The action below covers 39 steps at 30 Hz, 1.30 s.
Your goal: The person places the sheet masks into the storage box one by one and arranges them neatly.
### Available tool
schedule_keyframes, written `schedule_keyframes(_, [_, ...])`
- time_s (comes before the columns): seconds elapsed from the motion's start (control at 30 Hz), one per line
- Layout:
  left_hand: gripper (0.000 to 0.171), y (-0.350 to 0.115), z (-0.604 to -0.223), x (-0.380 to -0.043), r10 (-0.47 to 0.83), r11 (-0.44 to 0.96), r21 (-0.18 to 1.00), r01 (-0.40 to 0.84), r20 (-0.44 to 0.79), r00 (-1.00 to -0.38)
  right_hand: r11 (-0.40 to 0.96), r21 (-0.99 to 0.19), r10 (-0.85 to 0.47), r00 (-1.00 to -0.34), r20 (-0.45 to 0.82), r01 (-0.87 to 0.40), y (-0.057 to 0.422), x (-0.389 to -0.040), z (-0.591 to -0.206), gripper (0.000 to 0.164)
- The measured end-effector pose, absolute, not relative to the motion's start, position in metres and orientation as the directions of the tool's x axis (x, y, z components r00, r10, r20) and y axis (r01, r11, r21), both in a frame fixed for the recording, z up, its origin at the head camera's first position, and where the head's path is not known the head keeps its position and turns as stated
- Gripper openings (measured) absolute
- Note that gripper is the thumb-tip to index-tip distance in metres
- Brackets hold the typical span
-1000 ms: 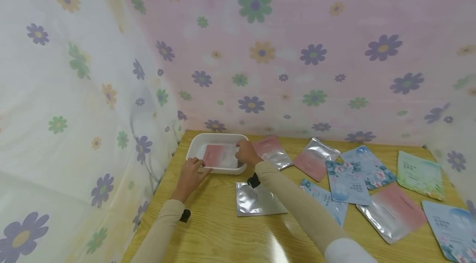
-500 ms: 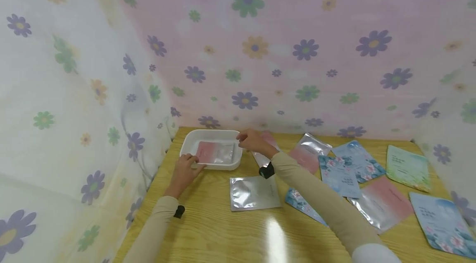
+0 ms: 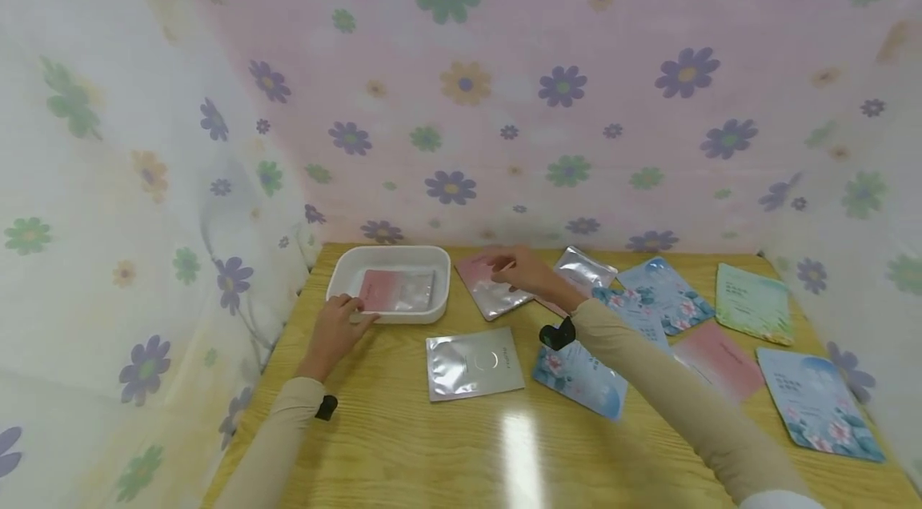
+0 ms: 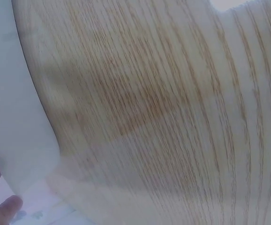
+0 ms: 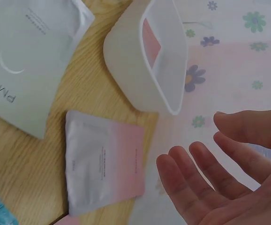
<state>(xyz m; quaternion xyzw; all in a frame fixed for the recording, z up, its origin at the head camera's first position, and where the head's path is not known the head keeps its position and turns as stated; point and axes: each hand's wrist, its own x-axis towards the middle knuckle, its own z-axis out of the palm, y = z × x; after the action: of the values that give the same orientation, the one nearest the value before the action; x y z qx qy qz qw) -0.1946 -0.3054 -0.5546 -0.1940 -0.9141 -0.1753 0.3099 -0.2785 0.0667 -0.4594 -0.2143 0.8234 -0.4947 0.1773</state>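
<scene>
My left hand [image 3: 336, 333] grips the front left rim of the white plastic tub [image 3: 441, 302], fingers over the edge and thumb along the outside. In the left wrist view, fingertips [image 4: 6, 206] show at the tub's wall. A pink-and-silver sheet mask packet [image 3: 394, 290] lies flat inside the tub. My right hand [image 3: 531, 273] hangs over another pink-and-silver packet [image 3: 490, 290], just right of the tub. In the right wrist view its fingers [image 5: 173, 171] are loosely bent, thumb apart, and nothing is between them; the packet [image 5: 105, 161] lies below.
A silver-grey packet [image 3: 475, 365] lies in front of the tub. To the right are several blue floral packets [image 3: 817, 401], a green packet [image 3: 752, 301] and more pink-and-silver ones [image 3: 720, 361]. Flowered cloth walls [image 3: 461, 133] stand behind and beside the wooden table [image 3: 403, 445].
My right hand has left the packet inside the tub and moved right, over the packet beside it. My left hand stays on the rim. The head view has shifted right.
</scene>
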Motion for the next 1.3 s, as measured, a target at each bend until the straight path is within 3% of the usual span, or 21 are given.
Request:
schedule_keyframes(0.33, [0.029,-0.305,-0.550,-0.194,0.253,0.867,0.194,0.460,0.623,-0.740,0.348,-0.934,-0.532,-0.838,-0.120,-0.087,0.102,-0.256,-0.461,0.037])
schedule_keyframes(0.6, [0.031,-0.299,-0.547,-0.196,0.259,0.859,0.188,0.476,0.642,-0.721,0.333,-0.942,-0.522,-0.842,-0.140,-0.050,0.117,-0.245,-0.486,0.036])
schedule_keyframes(0.77, [0.031,-0.301,-0.550,-0.195,0.257,0.858,0.188,0.478,0.648,-0.717,0.312,-0.949,-0.525,-0.842,-0.125,-0.053,0.116,-0.234,-0.504,0.034])
schedule_keyframes(1.1, [0.031,-0.303,-0.547,-0.192,0.261,0.864,0.170,0.473,0.654,-0.711,0.255,-0.965,-0.509,-0.840,-0.187,0.060,0.113,-0.217,-0.538,0.039])
schedule_keyframes(1.3, [0.033,-0.302,-0.549,-0.192,0.247,0.872,0.176,0.456,0.647,-0.721,0.227,-0.969,-0.457,-0.868,-0.192,0.094,0.113,-0.210,-0.549,0.036])
